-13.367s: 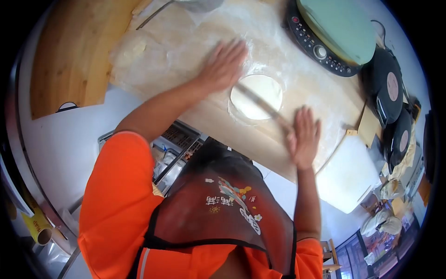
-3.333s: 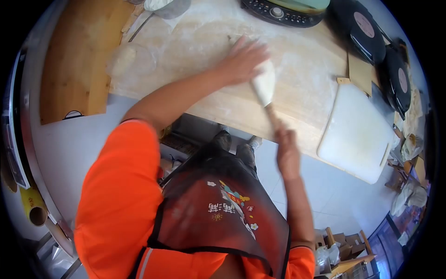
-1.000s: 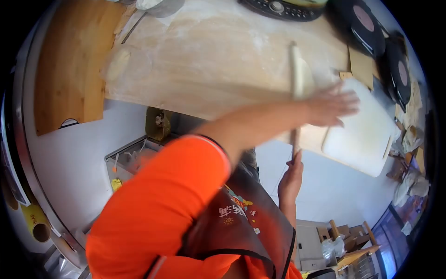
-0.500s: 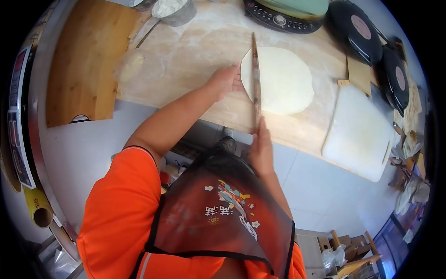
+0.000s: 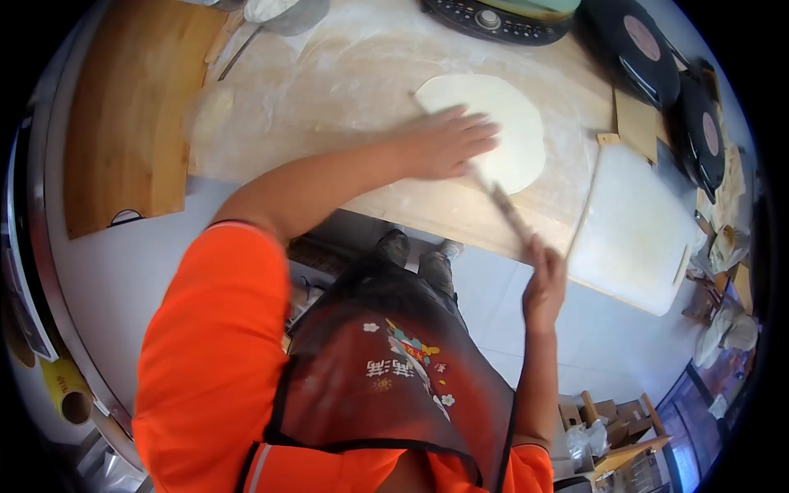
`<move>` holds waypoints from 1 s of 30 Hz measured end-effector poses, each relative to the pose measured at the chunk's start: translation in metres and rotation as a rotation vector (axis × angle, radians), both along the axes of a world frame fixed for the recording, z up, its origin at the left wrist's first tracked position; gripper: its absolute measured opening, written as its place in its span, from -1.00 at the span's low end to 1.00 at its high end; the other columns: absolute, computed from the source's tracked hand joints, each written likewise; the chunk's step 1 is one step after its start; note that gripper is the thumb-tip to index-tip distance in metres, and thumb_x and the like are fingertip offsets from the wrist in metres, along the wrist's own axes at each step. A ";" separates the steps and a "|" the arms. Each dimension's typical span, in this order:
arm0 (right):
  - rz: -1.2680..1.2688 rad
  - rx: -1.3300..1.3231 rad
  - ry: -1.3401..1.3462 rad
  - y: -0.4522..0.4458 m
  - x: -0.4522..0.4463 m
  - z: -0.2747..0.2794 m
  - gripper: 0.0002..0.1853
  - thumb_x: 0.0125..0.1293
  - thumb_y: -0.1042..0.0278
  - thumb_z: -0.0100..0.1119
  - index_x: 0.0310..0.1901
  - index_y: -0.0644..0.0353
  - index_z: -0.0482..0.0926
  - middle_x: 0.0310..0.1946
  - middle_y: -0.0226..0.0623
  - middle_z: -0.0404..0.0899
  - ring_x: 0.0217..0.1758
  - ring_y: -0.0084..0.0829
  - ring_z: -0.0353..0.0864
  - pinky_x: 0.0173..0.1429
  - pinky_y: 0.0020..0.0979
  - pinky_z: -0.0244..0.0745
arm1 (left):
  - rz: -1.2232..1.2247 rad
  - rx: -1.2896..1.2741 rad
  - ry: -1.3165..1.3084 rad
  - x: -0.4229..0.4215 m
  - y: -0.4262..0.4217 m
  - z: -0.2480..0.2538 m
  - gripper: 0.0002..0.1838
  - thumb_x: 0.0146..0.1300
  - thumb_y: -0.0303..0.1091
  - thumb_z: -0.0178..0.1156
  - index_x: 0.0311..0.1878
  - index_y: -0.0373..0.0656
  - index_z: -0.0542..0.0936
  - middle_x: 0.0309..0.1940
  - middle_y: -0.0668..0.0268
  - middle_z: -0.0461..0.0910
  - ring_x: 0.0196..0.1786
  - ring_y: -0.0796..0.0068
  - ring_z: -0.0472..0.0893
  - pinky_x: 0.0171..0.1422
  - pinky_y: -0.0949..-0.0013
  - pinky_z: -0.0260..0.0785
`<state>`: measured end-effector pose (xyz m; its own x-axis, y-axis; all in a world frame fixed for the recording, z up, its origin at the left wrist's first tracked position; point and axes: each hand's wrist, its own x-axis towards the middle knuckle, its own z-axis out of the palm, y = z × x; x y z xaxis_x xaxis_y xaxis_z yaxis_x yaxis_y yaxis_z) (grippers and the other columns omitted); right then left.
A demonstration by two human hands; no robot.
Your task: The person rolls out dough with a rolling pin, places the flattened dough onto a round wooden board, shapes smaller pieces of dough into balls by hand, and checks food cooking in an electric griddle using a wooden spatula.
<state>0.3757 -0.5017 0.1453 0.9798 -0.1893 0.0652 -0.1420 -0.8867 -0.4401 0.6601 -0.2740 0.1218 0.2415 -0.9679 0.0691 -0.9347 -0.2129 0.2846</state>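
A thin, pale, rounded sheet of dough (image 5: pixel 514 123) lies on the floured wooden board (image 5: pixel 329 107). The wooden rolling pin (image 5: pixel 511 212) slants over the dough's lower left side, its near end past the board's front edge. My left hand (image 5: pixel 450 144) is flat over the pin and the dough, fingers spread and slightly blurred; it hides the pin's middle. At the near end of the pin, my right hand (image 5: pixel 545 275) has its fingers closed on the wood.
A white cutting board (image 5: pixel 629 230) is at the right, below black round appliances (image 5: pixel 633 49). A griddle with a control panel (image 5: pixel 501 25) stands at the back. Metal bowl (image 5: pixel 300 16) and brown wooden board (image 5: pixel 123 123) are at the left, near a blurred dough piece (image 5: pixel 214 115).
Since half a second ago, my left hand has moved from the dough's left edge onto the pin and dough. The pin has tilted, its near end and my right hand shifting right.
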 end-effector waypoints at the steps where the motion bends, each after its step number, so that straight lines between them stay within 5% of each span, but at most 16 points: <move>1: 0.015 0.021 0.004 0.011 -0.012 -0.003 -0.30 0.28 0.73 0.05 0.44 -0.06 0.54 0.07 -0.16 0.59 0.03 -0.11 0.62 0.10 -0.15 0.60 | 0.008 0.029 0.029 -0.014 0.026 0.000 -0.27 0.37 -0.20 0.25 0.57 -0.14 0.31 0.63 0.03 0.17 0.68 0.09 0.12 0.74 -0.07 -0.12; 7: 0.058 0.134 0.147 0.027 -0.014 0.015 -0.40 0.40 0.63 -0.05 0.44 -0.02 0.53 0.08 -0.17 0.59 0.02 -0.09 0.63 0.06 -0.16 0.62 | 0.144 0.127 0.084 -0.043 0.080 0.014 -0.26 0.38 -0.22 0.23 0.60 -0.05 0.27 0.63 0.02 0.16 0.67 -0.03 0.12 0.72 -0.14 -0.09; 13: 0.076 -0.107 0.054 -0.016 0.053 0.010 -0.25 0.28 0.73 0.06 0.52 -0.02 0.41 -0.02 -0.12 0.59 -0.07 -0.07 0.66 -0.06 -0.13 0.65 | 0.599 -0.122 -0.052 0.065 -0.074 -0.036 -0.43 0.56 -0.03 0.02 0.52 -0.06 0.38 0.63 0.15 0.20 0.69 0.07 0.09 0.71 -0.22 -0.17; 16: 0.063 0.129 0.137 0.035 0.039 -0.012 -0.22 0.32 0.71 0.02 0.58 -0.01 0.28 -0.02 -0.03 0.59 -0.14 0.06 0.66 -0.07 -0.04 0.64 | 0.378 -0.046 -0.202 0.060 -0.035 -0.026 -0.42 0.56 0.00 0.00 0.52 -0.06 0.38 0.64 0.18 0.20 0.70 0.08 0.09 0.72 -0.24 -0.21; 18: 0.081 0.395 0.044 0.085 0.024 -0.017 -0.26 0.41 0.64 -0.03 0.61 0.01 0.19 -0.01 0.02 0.59 -0.12 0.14 0.65 -0.05 0.01 0.61 | 0.157 -0.037 -0.133 0.027 0.030 -0.009 -0.38 0.53 0.02 0.02 0.53 -0.06 0.37 0.64 0.13 0.20 0.70 0.04 0.08 0.73 -0.23 -0.24; 21: 0.022 0.648 0.188 0.121 -0.003 -0.010 -0.32 0.47 0.64 -0.09 0.61 0.07 0.20 0.03 0.07 0.61 0.00 0.07 0.65 0.06 -0.08 0.59 | 0.175 -0.002 0.117 -0.053 0.073 0.015 -0.34 0.43 -0.02 0.14 0.52 -0.10 0.39 0.61 0.05 0.23 0.70 -0.02 0.06 0.73 -0.22 -0.24; 25: -0.189 0.601 0.401 0.093 -0.030 0.005 -0.29 0.43 0.73 -0.11 0.60 0.14 0.22 0.04 -0.01 0.64 0.01 -0.16 0.62 0.14 -0.26 0.56 | 0.175 -0.084 0.061 -0.072 -0.046 0.005 -0.29 0.35 -0.07 0.26 0.51 -0.14 0.40 0.58 0.06 0.27 0.69 -0.02 0.08 0.73 -0.20 -0.20; 28: -0.271 0.513 0.063 0.056 -0.068 -0.022 -0.29 0.43 0.75 -0.19 0.61 0.16 0.22 -0.07 -0.20 0.62 -0.09 -0.36 0.54 0.15 -0.36 0.53 | 0.033 -0.469 0.099 -0.082 -0.189 -0.012 -0.29 0.43 0.09 0.18 0.51 -0.13 0.41 0.61 0.14 0.25 0.71 0.18 0.05 0.75 -0.22 -0.30; 30: -0.330 0.408 0.142 0.049 -0.066 -0.005 -0.27 0.43 0.75 -0.21 0.63 0.10 0.20 -0.07 -0.27 0.59 -0.13 -0.40 0.55 0.04 -0.38 0.57 | -0.014 -0.507 0.034 -0.082 -0.219 -0.010 -0.27 0.45 0.16 0.13 0.52 -0.13 0.41 0.61 0.17 0.25 0.72 0.20 0.03 0.76 -0.23 -0.36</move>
<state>0.3094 -0.4525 0.1398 0.8580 -0.4703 -0.2066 -0.4669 -0.5462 -0.6954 0.5780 -0.4925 0.1114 0.2392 -0.8179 0.5233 -0.9249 -0.0279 0.3793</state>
